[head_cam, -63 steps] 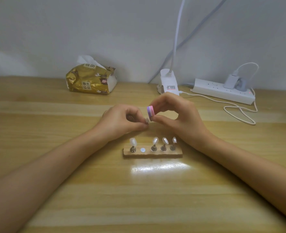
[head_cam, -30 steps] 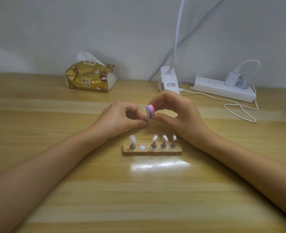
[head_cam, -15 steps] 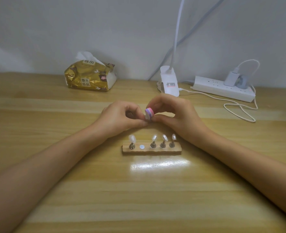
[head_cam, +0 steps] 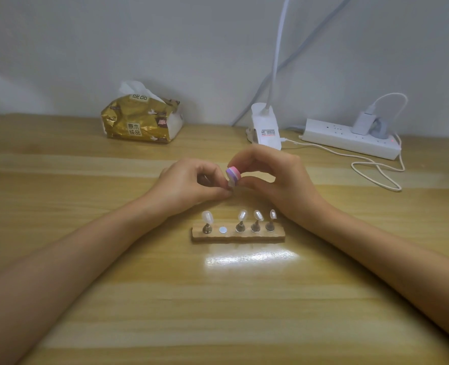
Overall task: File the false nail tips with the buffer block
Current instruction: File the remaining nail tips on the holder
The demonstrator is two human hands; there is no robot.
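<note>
Strokes keep coming: the buffer block, pinched in the right hand, has ridden back up the false nail tip the left hand pinches above the wooden holder, so filing looks mid-way, four mounted tips waiting.

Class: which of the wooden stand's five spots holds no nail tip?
The second spot from the left: just a bare metal disc, while the other four carry tips.

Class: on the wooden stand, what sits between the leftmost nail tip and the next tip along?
Head view: a bare round silver disc, with no tip on it.
</note>
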